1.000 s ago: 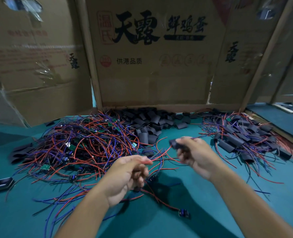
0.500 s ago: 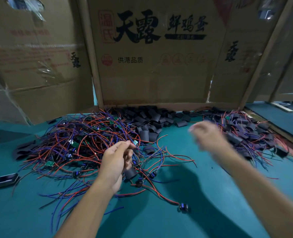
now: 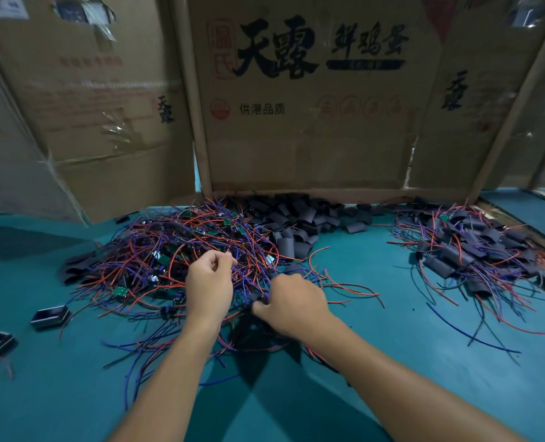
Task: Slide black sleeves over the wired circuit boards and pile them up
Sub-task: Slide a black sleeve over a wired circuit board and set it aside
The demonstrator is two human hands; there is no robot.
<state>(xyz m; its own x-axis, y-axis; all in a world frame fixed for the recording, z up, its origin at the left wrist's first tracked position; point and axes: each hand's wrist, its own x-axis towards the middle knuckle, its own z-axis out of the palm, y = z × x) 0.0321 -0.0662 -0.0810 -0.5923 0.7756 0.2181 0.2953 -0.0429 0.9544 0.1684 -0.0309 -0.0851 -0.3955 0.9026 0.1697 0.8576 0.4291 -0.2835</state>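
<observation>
Wired circuit boards, small green boards trailing thin red and blue wires, lie in a tangled heap left of centre on the teal counter. Nearest the camera, two bare forearms reach up from the bottom edge. The right hand, at the heap's near edge in mid-frame, has its fingers curled shut on something dark among the wires; what exactly, I cannot tell. The left hand, just beside it, pinches a few strands, probably to free one board. Two small black rectangular cases sit at lower left. Further back, loose flat black sleeves are piled within easy reach. At right, the finished pile of sleeved boards is kept well apart. Printed brown cardboard panels wall the back.
</observation>
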